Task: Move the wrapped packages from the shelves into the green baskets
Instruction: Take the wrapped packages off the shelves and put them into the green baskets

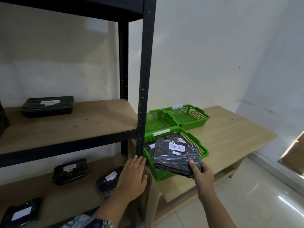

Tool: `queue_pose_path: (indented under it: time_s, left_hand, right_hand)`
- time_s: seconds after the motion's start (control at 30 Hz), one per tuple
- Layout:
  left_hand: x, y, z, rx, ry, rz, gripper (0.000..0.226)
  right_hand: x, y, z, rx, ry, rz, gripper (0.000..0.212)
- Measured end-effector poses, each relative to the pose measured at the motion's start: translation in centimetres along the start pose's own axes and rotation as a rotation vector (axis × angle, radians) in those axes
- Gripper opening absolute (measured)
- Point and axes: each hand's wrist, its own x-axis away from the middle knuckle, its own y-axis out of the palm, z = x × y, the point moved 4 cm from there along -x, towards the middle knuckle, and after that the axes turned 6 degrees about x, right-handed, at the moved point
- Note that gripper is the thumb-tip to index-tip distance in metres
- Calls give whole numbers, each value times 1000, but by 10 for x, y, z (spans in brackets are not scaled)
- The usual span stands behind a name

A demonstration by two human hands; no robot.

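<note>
My right hand (202, 176) grips a black wrapped package labelled "RETURN" (176, 156) by its near corner, holding it over the nearest green basket (199, 142), which has other wrapped packages (176, 137) in it. Two further green baskets, one (158, 120) behind the shelf post and one (187, 116) at the back, look empty. My left hand (133, 176) lies flat, fingers apart, against the black shelf post (144, 89). One package (47, 106) sits on the middle shelf. Three packages (69, 171) (108, 180) (20, 211) lie on the lower shelf.
The baskets stand on a low light-wood table (230, 134) to the right of the black metal shelving. A dark object (3, 119) shows at the left edge of the middle shelf. A white wall is behind, tiled floor (255, 199) at lower right.
</note>
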Motion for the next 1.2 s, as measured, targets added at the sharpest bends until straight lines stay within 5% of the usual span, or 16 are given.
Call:
queue_pose_path:
  time_s: [0.3, 0.5, 0.77, 1.0, 1.2]
  left_hand:
    - [-86, 59, 41, 69, 39, -126, 62]
    - [-159, 82, 35, 104, -5, -59, 61]
    - [-231, 100, -9, 22, -264, 0, 60]
    - [-268, 108, -61, -30, -517, 91, 56]
    - [-281, 101, -92, -129, -752, 157, 60]
  right_hand:
    - [-95, -13, 3, 41, 26, -2, 19]
    - [-180, 6, -1, 108, 30, -75, 14]
    - [-277, 61, -7, 163, 11, -206, 26]
    - [-335, 135, 1, 247, 21, -384, 56]
    - [-364, 198, 13, 315, 55, -513, 53]
